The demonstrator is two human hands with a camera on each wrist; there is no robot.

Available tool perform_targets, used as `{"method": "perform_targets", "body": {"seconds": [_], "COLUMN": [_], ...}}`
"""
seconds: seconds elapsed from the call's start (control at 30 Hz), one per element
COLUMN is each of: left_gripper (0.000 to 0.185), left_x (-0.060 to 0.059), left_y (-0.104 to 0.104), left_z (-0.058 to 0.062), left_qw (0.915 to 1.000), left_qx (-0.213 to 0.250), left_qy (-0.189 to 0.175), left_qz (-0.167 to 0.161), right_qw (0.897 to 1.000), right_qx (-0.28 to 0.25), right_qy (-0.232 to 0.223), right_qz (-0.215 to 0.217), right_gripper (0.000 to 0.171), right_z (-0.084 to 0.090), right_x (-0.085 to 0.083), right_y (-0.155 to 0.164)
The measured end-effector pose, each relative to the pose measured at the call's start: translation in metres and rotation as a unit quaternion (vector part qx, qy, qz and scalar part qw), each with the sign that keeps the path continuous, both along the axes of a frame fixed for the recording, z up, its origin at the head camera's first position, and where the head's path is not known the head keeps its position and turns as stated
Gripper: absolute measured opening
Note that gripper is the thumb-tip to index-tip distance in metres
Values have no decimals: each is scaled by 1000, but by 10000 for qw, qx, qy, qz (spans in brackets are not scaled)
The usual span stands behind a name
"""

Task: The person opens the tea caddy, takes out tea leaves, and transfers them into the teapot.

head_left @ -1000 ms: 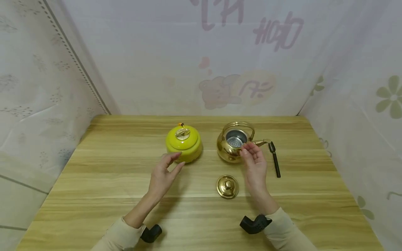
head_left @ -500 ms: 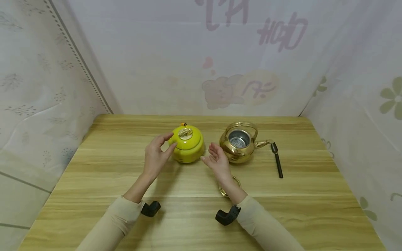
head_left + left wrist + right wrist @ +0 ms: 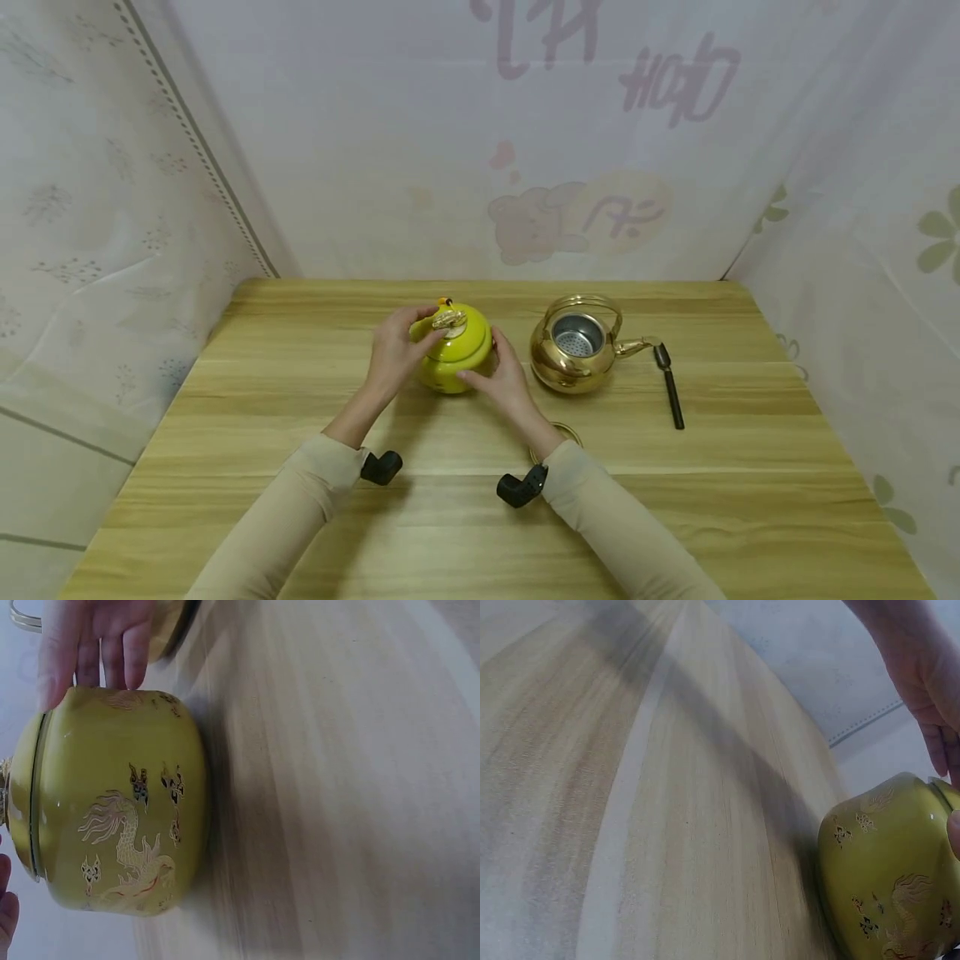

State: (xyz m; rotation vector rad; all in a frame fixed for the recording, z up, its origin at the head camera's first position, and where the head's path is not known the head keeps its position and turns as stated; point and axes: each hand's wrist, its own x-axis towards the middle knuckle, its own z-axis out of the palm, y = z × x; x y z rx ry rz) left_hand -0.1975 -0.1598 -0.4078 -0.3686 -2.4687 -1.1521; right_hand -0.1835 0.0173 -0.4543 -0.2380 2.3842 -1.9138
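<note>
Both hands on the yellow lidded pot [image 3: 452,348]

Left hand [image 3: 393,354] pinches the lid knob [image 3: 446,319]; right hand [image 3: 501,379], fingers spread, steadies its side against the surface [image 3: 480,500], grip bracing it.

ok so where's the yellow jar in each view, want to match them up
Head: the yellow jar stands mid-table, left of the gold kettle, between the left hand and the right hand.
Left wrist: it fills the left half, lying sideways in the picture, dragon print facing the camera.
Right wrist: only its side shows, at the bottom right corner.
Shared landmark: the wooden table.
</note>
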Motion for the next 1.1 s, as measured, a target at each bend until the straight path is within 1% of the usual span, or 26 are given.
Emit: {"method": "perform_targets", "body": {"seconds": [0.1,0.3,0.5,0.73,0.77,0.93,1.1], "left_gripper": [32,29,25,21,20,19,18], "left_x": [-3,-8,-12,-14,-14,-15,-15], "left_y": [3,6,8,10,10,11,11], "left_z": [0,2,1,1,1,2,1], "left_qw": [9999,9995,9990,9992,9992,9994,9996], "left_qx": [-97,-229,-379,-357,-348,-309,-247], "left_qy": [-70,-236,-214,-149,-157,-146,-85], "left_qz": [-13,12,76,85,90,113,135], "right_qw": [9999,9999,9996,9991,9991,9990,9987], "right_qx": [132,-41,-137,-367,-386,-432,-490], "right_qy": [8,-42,-69,-164,-137,-101,-74], "right_qz": [-50,-156,-239,-108,-97,-85,-133], "right_gripper": [93,93,91,86,86,86,88], "right_z": [-1,-4,-5,28,29,26,4], "right_x": [-2,-3,-3,13,14,12,2], "right_y": [-1,-3,-4,-3,-3,-3,-4]}}
